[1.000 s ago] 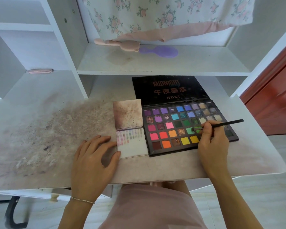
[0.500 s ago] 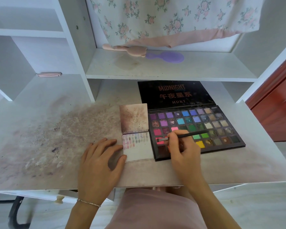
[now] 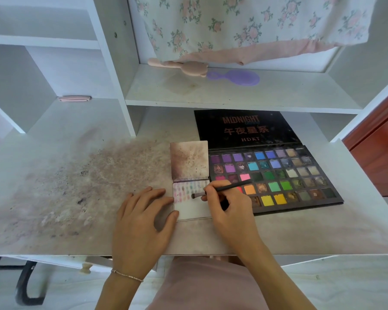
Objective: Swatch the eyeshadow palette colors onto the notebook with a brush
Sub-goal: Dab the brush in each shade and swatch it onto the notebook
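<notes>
Brush [image 3: 220, 189] moved onto notebook [image 3: 192, 205], pastel swatches

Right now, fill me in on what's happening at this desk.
A person is swatching eyeshadow. The right hand holds a thin black brush, its tip on the open notebook page by rows of colour marks. The left hand lies flat on the desk, fingertips steadying the notebook's left edge. The open eyeshadow palette lies just right of the notebook.
</notes>
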Action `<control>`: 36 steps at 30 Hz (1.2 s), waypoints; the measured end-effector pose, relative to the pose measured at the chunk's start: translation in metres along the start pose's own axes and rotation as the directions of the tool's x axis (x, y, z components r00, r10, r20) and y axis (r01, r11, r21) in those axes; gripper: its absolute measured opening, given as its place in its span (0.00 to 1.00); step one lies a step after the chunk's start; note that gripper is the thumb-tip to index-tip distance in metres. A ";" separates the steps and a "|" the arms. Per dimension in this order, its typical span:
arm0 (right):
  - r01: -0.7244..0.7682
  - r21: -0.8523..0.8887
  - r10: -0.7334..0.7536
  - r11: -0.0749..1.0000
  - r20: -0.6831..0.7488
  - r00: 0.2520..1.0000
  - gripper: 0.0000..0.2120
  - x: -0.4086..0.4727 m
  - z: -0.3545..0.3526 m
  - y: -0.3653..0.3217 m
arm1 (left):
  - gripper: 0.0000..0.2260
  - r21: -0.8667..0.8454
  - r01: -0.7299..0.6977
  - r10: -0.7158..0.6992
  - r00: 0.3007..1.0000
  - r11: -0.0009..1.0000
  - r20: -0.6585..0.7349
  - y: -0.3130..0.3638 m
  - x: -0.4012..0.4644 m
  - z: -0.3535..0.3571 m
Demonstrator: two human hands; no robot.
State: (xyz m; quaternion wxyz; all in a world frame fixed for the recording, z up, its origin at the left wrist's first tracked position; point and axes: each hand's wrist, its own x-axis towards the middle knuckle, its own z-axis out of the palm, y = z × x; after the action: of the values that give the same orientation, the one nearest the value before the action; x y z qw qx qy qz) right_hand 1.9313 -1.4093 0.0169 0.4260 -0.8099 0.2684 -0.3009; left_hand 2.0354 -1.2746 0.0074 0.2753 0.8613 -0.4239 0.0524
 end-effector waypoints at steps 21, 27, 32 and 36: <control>-0.026 -0.062 0.029 0.998 0.047 0.998 0.03 0.000 -0.001 0.000 | 0.19 0.008 0.012 -0.012 1.000 1.000 0.018 0.001 0.000 -0.001; -0.049 -0.063 0.052 0.997 0.055 0.997 0.05 0.000 0.000 0.001 | 0.19 0.004 0.018 -0.018 1.000 1.000 0.021 0.001 0.000 -0.001; -0.027 -0.065 0.031 0.998 0.056 0.998 0.03 0.000 -0.001 0.001 | 0.19 0.002 0.021 -0.021 1.000 1.000 0.023 0.001 0.000 -0.001; -0.025 -0.061 0.028 0.998 0.042 0.999 0.04 0.001 0.000 0.003 | 0.19 0.007 0.018 -0.018 1.000 1.000 0.015 0.002 0.000 -0.001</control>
State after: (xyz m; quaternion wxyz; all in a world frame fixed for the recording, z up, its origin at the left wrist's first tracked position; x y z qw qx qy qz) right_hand 1.9314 -1.4110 0.0148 0.4107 -0.8251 0.2789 -0.2696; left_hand 2.0340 -1.2749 0.0094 0.2697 0.8663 -0.4181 0.0447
